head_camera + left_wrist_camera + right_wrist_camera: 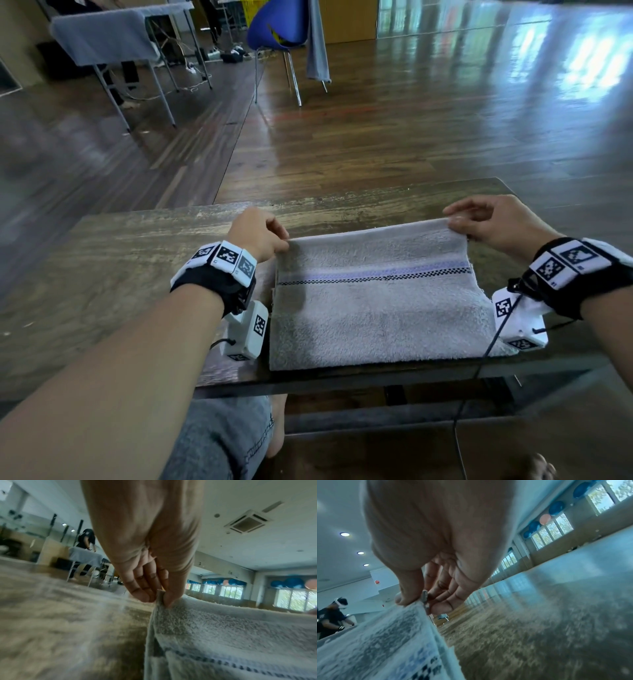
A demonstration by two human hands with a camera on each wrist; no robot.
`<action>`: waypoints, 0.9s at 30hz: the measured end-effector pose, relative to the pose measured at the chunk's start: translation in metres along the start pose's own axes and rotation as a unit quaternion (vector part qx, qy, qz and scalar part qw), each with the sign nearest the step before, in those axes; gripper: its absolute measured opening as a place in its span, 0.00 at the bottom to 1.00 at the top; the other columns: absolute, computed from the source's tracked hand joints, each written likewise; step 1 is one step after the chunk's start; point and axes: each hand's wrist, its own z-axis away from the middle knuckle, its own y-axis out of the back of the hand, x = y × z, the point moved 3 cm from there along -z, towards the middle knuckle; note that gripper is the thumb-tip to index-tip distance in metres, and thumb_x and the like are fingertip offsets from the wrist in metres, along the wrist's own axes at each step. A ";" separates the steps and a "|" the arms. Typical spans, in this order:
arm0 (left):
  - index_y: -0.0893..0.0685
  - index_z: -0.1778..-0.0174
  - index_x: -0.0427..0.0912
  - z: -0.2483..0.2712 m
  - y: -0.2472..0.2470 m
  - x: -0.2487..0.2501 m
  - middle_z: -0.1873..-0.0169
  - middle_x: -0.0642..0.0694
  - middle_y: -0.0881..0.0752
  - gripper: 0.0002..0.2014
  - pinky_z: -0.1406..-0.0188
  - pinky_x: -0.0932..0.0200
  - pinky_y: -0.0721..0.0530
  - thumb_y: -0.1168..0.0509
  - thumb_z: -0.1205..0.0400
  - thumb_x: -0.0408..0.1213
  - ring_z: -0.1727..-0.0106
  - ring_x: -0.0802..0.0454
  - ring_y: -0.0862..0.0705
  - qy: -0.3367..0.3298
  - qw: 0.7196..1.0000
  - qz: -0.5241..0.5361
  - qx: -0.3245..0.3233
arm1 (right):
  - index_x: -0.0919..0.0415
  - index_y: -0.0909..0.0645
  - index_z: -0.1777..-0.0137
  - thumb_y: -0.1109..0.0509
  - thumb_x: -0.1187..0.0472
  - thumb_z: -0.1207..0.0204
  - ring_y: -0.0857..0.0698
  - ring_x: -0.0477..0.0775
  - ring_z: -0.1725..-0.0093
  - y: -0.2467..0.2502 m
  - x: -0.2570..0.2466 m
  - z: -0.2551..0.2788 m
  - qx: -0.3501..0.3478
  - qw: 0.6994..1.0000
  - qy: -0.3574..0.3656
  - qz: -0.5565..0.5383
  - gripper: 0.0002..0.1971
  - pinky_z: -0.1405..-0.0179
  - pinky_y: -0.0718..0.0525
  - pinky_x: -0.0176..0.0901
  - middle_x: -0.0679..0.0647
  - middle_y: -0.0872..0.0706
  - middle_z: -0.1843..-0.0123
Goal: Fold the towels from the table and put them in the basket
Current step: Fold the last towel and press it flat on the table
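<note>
We are pinching the towel's [373,301] far corners, left hand [255,236] and right hand [493,222]; its long axis is running between our fingers [169,597], body lying nearward.

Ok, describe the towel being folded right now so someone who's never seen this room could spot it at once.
Start at the dark wooden table nearest the camera, on the shiny plank floor. Lying on it is a grey terry towel, its far corners pinched by the left hand and right hand. Its pale lilac band and black-and-white checked stripe set it apart from the plain grey cloth draped over the far table.
</note>
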 end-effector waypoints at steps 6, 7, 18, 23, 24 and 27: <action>0.09 0.64 0.37 0.008 -0.002 0.029 0.74 0.47 0.16 0.07 0.79 0.66 0.24 0.32 0.22 0.29 0.76 0.50 0.21 -0.018 0.990 -0.121 -0.074 | 0.47 0.13 0.66 0.21 0.53 0.25 0.16 0.45 0.66 0.009 -0.022 0.021 -0.083 0.942 0.013 0.324 0.09 0.66 0.25 0.39 0.48 0.10 0.66; 0.11 0.67 0.36 0.010 0.000 0.033 0.75 0.45 0.16 0.09 0.77 0.64 0.23 0.34 0.22 0.28 0.77 0.48 0.22 -0.014 0.991 -0.114 -0.064 | 0.47 0.14 0.66 0.22 0.51 0.24 0.17 0.45 0.66 0.011 -0.025 0.023 -0.081 0.937 -0.011 0.340 0.10 0.66 0.26 0.38 0.50 0.10 0.64; 0.10 0.48 0.39 0.031 0.085 0.075 0.55 0.45 0.09 0.08 0.52 0.55 0.12 0.31 0.20 0.36 0.54 0.52 0.11 -0.220 0.898 0.166 0.341 | 0.54 0.23 0.53 0.28 0.64 0.18 0.08 0.55 0.53 0.045 -0.111 0.033 0.138 0.924 0.187 -0.304 0.07 0.46 0.09 0.49 0.55 0.07 0.59; 0.12 0.47 0.38 0.045 0.087 0.077 0.53 0.44 0.10 0.07 0.53 0.66 0.16 0.31 0.19 0.34 0.55 0.54 0.12 -0.297 0.867 0.164 0.366 | 0.44 0.20 0.56 0.23 0.58 0.21 0.11 0.42 0.54 0.054 -0.095 0.048 0.142 0.931 0.263 -0.208 0.09 0.46 0.12 0.37 0.43 0.07 0.58; 0.11 0.48 0.40 0.045 0.082 0.072 0.54 0.46 0.10 0.06 0.54 0.69 0.17 0.30 0.19 0.34 0.57 0.55 0.13 -0.280 0.881 0.137 0.356 | 0.43 0.19 0.58 0.23 0.60 0.21 0.14 0.38 0.59 0.055 -0.084 0.050 0.156 0.945 0.254 -0.135 0.11 0.52 0.14 0.31 0.41 0.09 0.62; 0.10 0.52 0.43 0.041 0.055 0.055 0.60 0.43 0.10 0.04 0.56 0.66 0.17 0.29 0.21 0.33 0.61 0.49 0.15 -0.223 0.948 0.016 0.228 | 0.45 0.17 0.60 0.21 0.63 0.24 0.14 0.44 0.56 0.050 -0.046 0.057 0.102 0.970 0.197 0.099 0.12 0.53 0.18 0.32 0.50 0.11 0.58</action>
